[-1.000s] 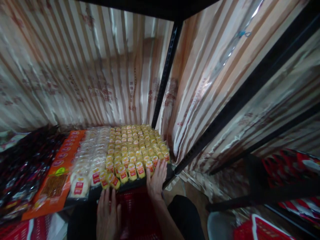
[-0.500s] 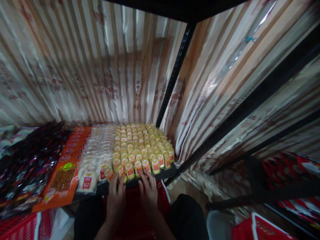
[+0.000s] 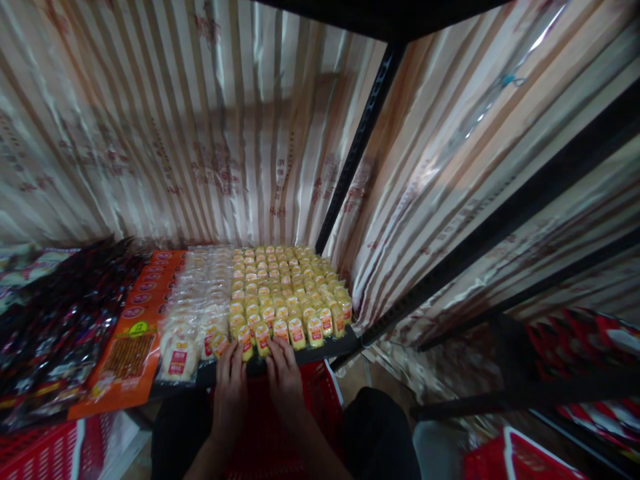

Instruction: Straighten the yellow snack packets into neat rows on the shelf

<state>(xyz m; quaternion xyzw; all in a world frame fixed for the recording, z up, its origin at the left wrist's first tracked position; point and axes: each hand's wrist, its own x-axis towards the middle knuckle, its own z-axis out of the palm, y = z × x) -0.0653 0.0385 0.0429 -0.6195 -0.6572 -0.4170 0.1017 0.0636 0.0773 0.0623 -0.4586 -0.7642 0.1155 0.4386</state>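
Rows of small yellow snack packs [image 3: 296,333] with red-and-white labels stand close together on the shelf, the front row uneven. My left hand [image 3: 231,377] is at the left end of that front row, fingers stretched out against the lower part of the packs. My right hand [image 3: 285,373] lies a little to the right, its outstretched fingertips touching packs in the front row. Neither hand is wrapped round a pack. Left of the yellow packs are clear bags of pale round crackers [image 3: 179,360] with red labels.
An orange bag of stick snacks [image 3: 127,360] and dark shiny packets [image 3: 55,333] fill the shelf's left. A red basket [image 3: 320,393] sits below my hands. Black metal posts [image 3: 360,147] frame the corner, backed by striped plastic sheeting [image 3: 240,133]. Another red basket [image 3: 500,460] is lower right.
My right hand has shifted left along the front row, closer to my left hand. The front packs near my fingers stand slightly differently. The view has moved a little.
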